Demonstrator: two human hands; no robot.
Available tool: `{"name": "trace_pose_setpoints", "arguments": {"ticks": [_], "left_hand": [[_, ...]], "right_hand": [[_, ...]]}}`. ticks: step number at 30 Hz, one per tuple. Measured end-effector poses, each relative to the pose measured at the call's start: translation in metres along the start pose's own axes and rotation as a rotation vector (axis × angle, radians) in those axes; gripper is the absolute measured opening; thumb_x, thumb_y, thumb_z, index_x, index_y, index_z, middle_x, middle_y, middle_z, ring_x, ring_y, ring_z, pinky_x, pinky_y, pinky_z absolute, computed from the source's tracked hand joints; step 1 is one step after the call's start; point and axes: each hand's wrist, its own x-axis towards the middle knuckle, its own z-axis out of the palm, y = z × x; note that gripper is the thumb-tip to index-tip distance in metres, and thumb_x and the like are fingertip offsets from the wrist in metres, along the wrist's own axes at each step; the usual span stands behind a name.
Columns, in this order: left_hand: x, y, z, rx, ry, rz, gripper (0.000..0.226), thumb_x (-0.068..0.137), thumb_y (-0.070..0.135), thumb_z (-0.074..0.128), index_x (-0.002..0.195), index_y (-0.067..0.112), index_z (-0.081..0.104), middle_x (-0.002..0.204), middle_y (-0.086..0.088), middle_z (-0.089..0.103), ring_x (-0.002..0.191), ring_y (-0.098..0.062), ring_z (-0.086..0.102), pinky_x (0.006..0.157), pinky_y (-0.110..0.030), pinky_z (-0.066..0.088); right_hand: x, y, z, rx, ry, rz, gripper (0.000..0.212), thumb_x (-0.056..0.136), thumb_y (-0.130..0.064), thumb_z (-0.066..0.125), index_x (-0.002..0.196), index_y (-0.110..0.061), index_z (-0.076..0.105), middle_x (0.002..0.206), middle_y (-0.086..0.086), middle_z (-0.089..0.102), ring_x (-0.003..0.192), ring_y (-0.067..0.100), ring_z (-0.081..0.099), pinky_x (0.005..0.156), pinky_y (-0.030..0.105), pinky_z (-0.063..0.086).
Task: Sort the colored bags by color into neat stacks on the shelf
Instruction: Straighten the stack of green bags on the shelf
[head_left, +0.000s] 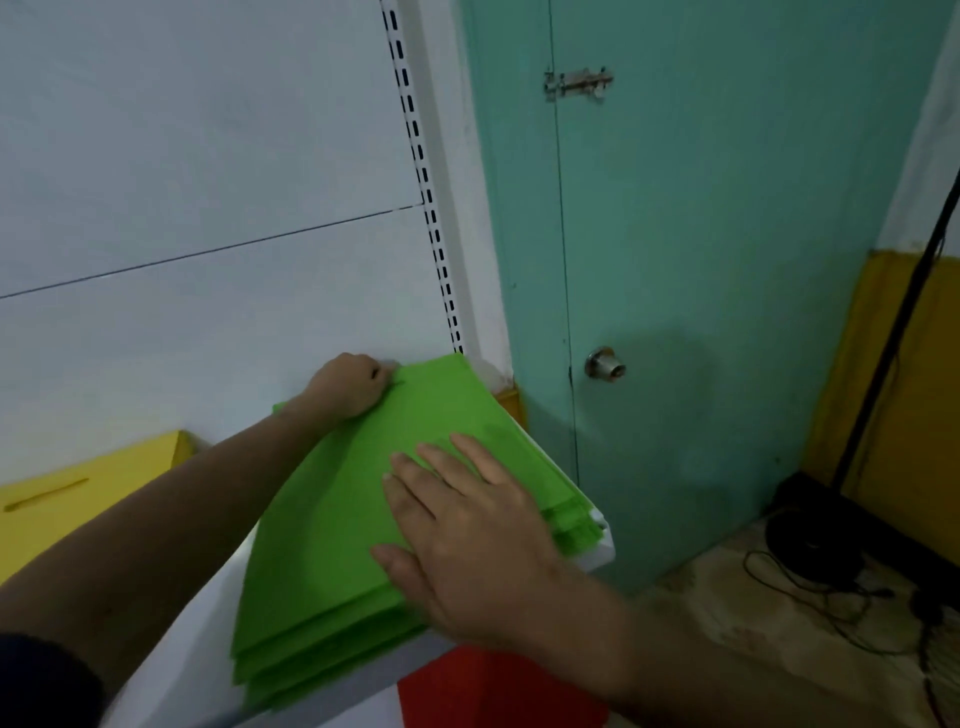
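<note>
Several flat, bright green fabric bags (332, 525) lie in one stack at the centre of the frame, on the white shelf board (605, 545) whose right end sits just beside the teal door (727, 260). The left hand (350, 384) is at the far corner of the stack, against the white back panel (208, 156), its fingers curled over the top bag's edge so that it appears to pinch that corner. The right hand (467, 535) lies flat on the near right part of the stack, fingers straight and slightly spread, pressing down and gripping nothing. At the left edge of the frame a flat yellow bag with a slot handle (62, 499) rests on the same shelf, apart from the green pile, and a red bag (498, 691) shows below the shelf at the bottom. The step in hand looks like squaring the green stack: the lower layers fan out at the near edge, so the flat palm should hold the pile steady while the far hand draws the top bag into line, then both hands should tap the edges flush without dragging layers askew
</note>
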Motion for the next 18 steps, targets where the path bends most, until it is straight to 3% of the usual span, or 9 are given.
{"name": "trace_pose_setpoints", "arguments": {"ticks": [3,7,10,15,18], "left_hand": [[-0.004,0.001,0.004,0.015,0.003,0.041,0.051,0.1,0.043,0.029,0.107,0.01,0.067,0.107,-0.016,0.068,0.095,-0.03,0.061,0.084,-0.036,0.05],[-0.003,0.001,0.0,0.009,-0.009,0.056,0.051,0.101,0.044,0.029,0.109,0.01,0.066,0.105,-0.016,0.067,0.092,-0.03,0.061,0.083,-0.036,0.05],[-0.001,-0.004,-0.002,-0.056,0.012,0.048,0.05,0.102,0.04,0.03,0.098,0.006,0.067,0.101,-0.019,0.068,0.086,-0.028,0.06,0.079,-0.033,0.047],[-0.001,-0.006,0.007,-0.104,0.058,0.05,0.05,0.102,0.041,0.031,0.096,0.008,0.068,0.09,-0.018,0.068,0.078,-0.026,0.06,0.077,-0.032,0.048],[-0.003,-0.004,0.011,-0.113,0.056,0.038,0.056,0.101,0.045,0.03,0.094,0.006,0.07,0.08,-0.015,0.068,0.071,-0.024,0.06,0.073,-0.031,0.049]], "right_hand": [[-0.005,-0.01,0.007,-0.038,0.052,-0.054,0.065,0.098,-0.047,0.014,0.127,-0.012,0.06,0.134,0.008,0.059,0.125,0.023,0.054,0.109,0.045,0.039],[0.02,-0.008,0.014,-0.076,-0.011,0.014,0.082,0.097,-0.049,-0.005,0.125,-0.01,0.062,0.131,0.008,0.061,0.123,0.024,0.055,0.11,0.045,0.034],[0.013,-0.008,0.001,0.033,-0.001,0.015,0.079,0.098,-0.053,-0.002,0.131,-0.01,0.056,0.137,0.008,0.056,0.129,0.025,0.05,0.113,0.046,0.028],[-0.028,0.018,-0.002,0.088,0.225,-0.032,0.061,0.101,-0.045,0.013,0.121,-0.017,0.064,0.127,0.0,0.064,0.119,0.016,0.057,0.11,0.04,0.035],[-0.013,0.029,0.012,-0.034,0.168,0.018,0.068,0.1,-0.043,0.007,0.114,-0.017,0.069,0.119,0.0,0.069,0.112,0.016,0.062,0.108,0.04,0.04]]}}
